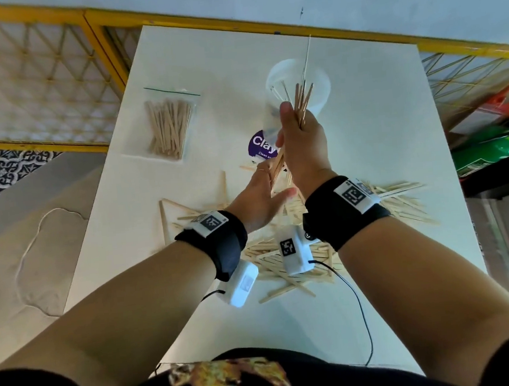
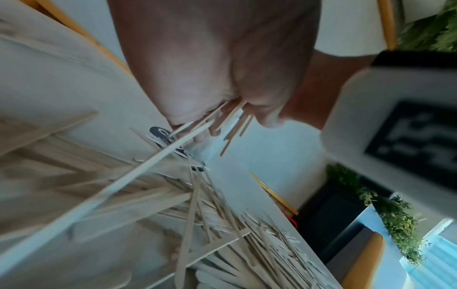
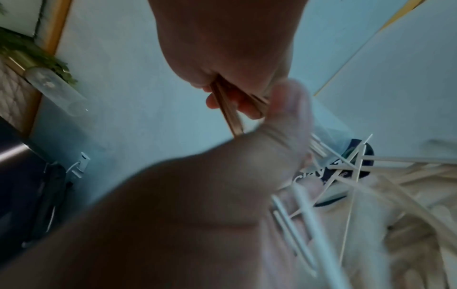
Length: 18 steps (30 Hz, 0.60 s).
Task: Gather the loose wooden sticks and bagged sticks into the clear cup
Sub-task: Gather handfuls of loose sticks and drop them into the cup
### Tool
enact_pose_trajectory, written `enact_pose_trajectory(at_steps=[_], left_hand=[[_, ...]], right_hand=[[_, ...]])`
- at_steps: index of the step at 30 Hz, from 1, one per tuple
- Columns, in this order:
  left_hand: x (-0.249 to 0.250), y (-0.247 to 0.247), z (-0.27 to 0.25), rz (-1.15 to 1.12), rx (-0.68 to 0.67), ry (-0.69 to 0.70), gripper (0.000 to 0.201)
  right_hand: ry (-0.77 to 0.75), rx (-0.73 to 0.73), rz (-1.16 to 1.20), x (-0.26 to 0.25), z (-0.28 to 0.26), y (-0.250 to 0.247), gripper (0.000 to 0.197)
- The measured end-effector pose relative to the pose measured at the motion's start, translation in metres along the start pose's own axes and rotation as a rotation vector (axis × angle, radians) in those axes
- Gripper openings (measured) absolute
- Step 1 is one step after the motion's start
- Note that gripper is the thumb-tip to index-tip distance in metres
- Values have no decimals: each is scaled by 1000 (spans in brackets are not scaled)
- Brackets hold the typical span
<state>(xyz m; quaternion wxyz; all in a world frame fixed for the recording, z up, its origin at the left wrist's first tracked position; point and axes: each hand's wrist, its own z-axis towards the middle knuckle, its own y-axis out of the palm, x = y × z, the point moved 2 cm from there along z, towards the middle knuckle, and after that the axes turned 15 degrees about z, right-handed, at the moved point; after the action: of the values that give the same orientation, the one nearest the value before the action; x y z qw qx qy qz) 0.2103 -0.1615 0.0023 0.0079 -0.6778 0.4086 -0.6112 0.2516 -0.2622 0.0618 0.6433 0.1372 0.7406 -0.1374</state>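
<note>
Head view first: the right hand [image 1: 302, 141] is clenched round a bundle [image 1: 300, 99] of thin sticks, lifted off the desk [image 1: 379, 120], tips fanning up and away from the person. Right behind those tips stands the cup [image 1: 298, 87], clear, upright, mouth open to the camera, with one long skewer [image 1: 307, 59] already leaning out over its far rim. So the cup lies straight ahead of the right hand, just beyond the fingers, and the bundle's long axis runs from the wrist toward the cup mouth, tilted rather than upright.

Left hand [image 1: 259, 195] sits lower and nearer the person, fingers out fairly straight, cupped against the lower ends of the same bundle; it looks to be steadying or squaring them, not gripping. Right wrist view backs that up: fingers [image 3: 237, 103] curled round brown sticks, a blurred palm just under them.

Right hand is plainly the nearer one to the cup, and I'd judge the drop is its job: the bundle wants tipping more upright so the lower ends go in first, otherwise the fan could catch the rim or knock the cup.

Plenty left to do. The pile [image 1: 284, 261] of loose sticks sprawls across the desk under both wrists, and the bag [image 1: 168, 123] of sticks lies flat, well to the left of the cup, untouched. A purple label [image 1: 260, 146] lies on the desk just below the cup.
</note>
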Motion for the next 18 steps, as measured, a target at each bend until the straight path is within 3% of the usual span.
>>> enact_pose_trajectory(at_steps=[2,4,6,10,13,15,18], left_hand=[[4,-3,4,45,43,-53,46],[10,-11,9,112,95,-56,7],[15,-17,10,179,116,9,20],[23,-18,8,123,128,51,19],[15,-21,7,-123,46,-116,18],[7,-26,9,-482,33,-266,35],[4,-33,13,-992,117,-489,45]], right_hand=[[24,-1,27,-1,-2,2,36],[38,1,59,1,-4,1,38],[76,-48,169,4,-4,-2,38],[150,-265,407,2,-7,-6,14],[41,-165,298,-21,4,-12,21],[-81,-97,341,-42,15,-17,18],[-179,-140,429,-60,19,-14,11]])
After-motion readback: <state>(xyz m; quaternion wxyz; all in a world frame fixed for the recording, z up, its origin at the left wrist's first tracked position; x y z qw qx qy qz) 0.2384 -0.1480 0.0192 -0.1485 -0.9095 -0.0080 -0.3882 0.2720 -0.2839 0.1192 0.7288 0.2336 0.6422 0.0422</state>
